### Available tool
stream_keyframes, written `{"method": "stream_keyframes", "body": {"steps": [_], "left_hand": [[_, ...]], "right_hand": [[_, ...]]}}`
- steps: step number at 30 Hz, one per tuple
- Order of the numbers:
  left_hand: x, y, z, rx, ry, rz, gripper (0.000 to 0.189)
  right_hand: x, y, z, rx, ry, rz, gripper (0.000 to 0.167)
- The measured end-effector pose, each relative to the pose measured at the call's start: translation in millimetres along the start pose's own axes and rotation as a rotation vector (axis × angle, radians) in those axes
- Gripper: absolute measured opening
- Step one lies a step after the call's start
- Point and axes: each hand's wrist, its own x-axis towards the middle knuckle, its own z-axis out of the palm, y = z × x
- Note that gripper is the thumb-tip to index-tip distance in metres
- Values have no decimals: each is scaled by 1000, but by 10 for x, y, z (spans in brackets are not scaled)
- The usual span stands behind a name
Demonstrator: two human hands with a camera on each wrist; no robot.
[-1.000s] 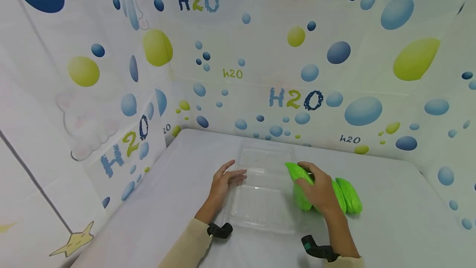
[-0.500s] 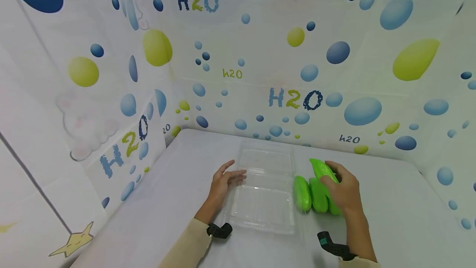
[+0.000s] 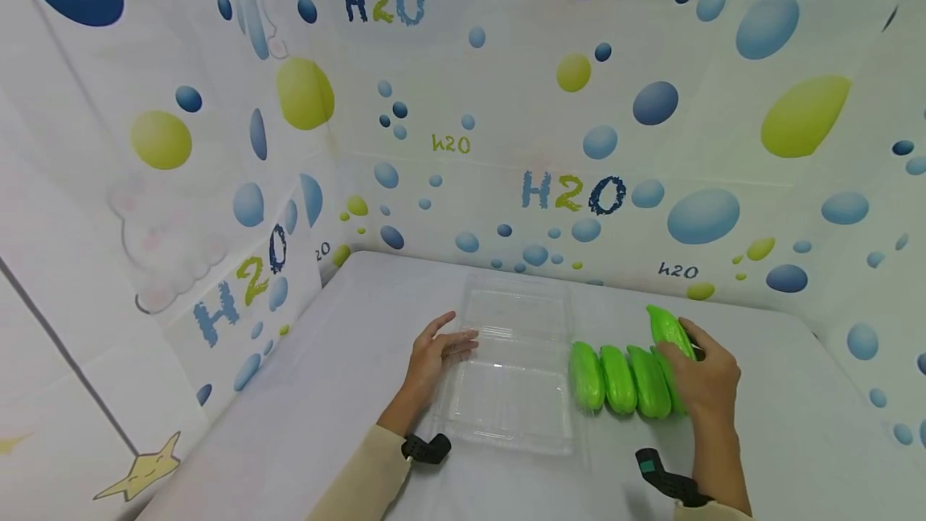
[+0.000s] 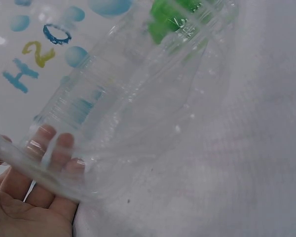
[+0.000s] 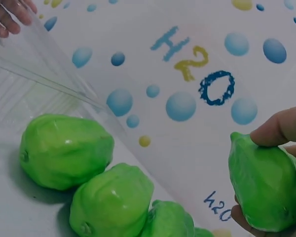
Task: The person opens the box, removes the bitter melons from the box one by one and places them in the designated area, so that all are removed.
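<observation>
A transparent plastic clamshell box (image 3: 506, 400) lies unfolded on the white table, its two halves one behind the other. At its left side rests my left hand (image 3: 434, 356), fingers extended; in the left wrist view the fingers (image 4: 61, 148) show through the clear plastic. Off the box's right side, several glossy, bright green, elongated, ridged pieces like toy vegetables (image 3: 618, 380) sit in a row. My right hand (image 3: 705, 372) grips another green ridged piece (image 3: 669, 326) between thumb and fingers, over the row's right end. In the right wrist view, this held piece (image 5: 266, 182) has a pointed tip.
The white-covered table (image 3: 347, 320) runs back to a white curtain (image 3: 492, 87) printed with blue and green dots and H2O lettering. Another printed sheet (image 3: 181, 248) hangs at the left. A dark wrist device (image 3: 427, 449) is strapped on the left wrist.
My right hand has moved right along the row with the green piece in its grip, uncovering the green pieces beneath. The left hand and the clear box have stayed put.
</observation>
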Motion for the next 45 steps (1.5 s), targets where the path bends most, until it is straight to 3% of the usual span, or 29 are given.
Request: {"method": "stream_keyframes", "body": {"steps": [21,32,45], "left_hand": [[7,-2,5,-26,5,-15,53],[10,0,-1,-41,17,-22,53],[2,17,8,-24,21,-20,52]], "right_hand": [[53,205,-128,10,114,97,57],[123,370,-161,14,106,176,60],[172,576,-129,1,88,207,59]]}}
